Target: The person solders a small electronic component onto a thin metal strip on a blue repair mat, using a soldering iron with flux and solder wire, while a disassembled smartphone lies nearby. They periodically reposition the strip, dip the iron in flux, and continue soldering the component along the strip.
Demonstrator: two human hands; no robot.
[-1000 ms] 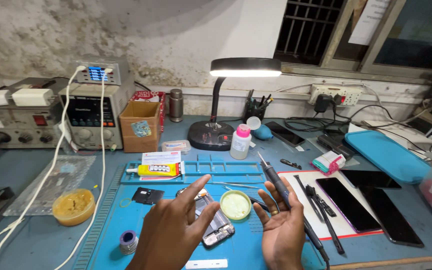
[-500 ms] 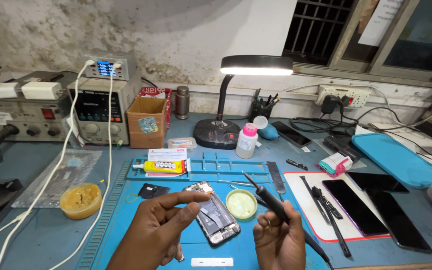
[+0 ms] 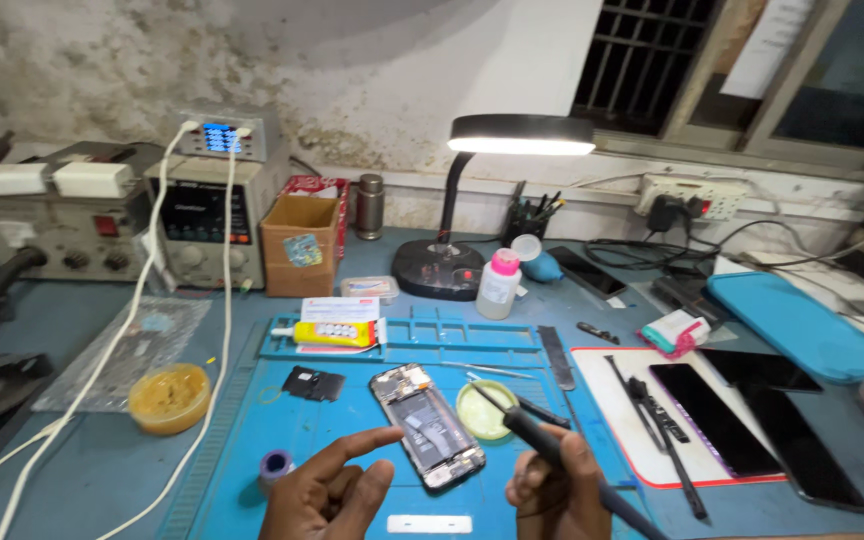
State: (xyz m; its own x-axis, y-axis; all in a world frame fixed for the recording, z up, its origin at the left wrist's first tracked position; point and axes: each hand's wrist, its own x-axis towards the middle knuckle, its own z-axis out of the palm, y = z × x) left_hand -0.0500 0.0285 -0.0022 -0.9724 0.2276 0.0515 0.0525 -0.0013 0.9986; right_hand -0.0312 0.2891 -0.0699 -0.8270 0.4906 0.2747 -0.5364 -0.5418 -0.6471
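An opened phone (image 3: 426, 425) with its back off lies on the blue work mat (image 3: 302, 420). My left hand (image 3: 327, 487) hovers low just left of the phone, index finger stretched toward it, holding nothing. My right hand (image 3: 558, 490) is shut on a dark screwdriver (image 3: 532, 432), whose tip points up-left over a small round green dish (image 3: 486, 410) beside the phone. A small black cover part (image 3: 313, 383) lies on the mat left of the phone.
A yellow glue tube (image 3: 332, 333) lies on the mat's tray rail. A desk lamp (image 3: 517, 140), white bottle (image 3: 498, 284), cardboard box (image 3: 299, 245) and power supply (image 3: 212, 205) stand behind. Phone screens (image 3: 712, 415) and tools lie right. A yellow paste tub (image 3: 168, 397) sits left.
My view has tilted and shifted. My left hand has dropped and drawn back from over the phone. The screwdriver in my right hand now tilts lower, toward the green dish.
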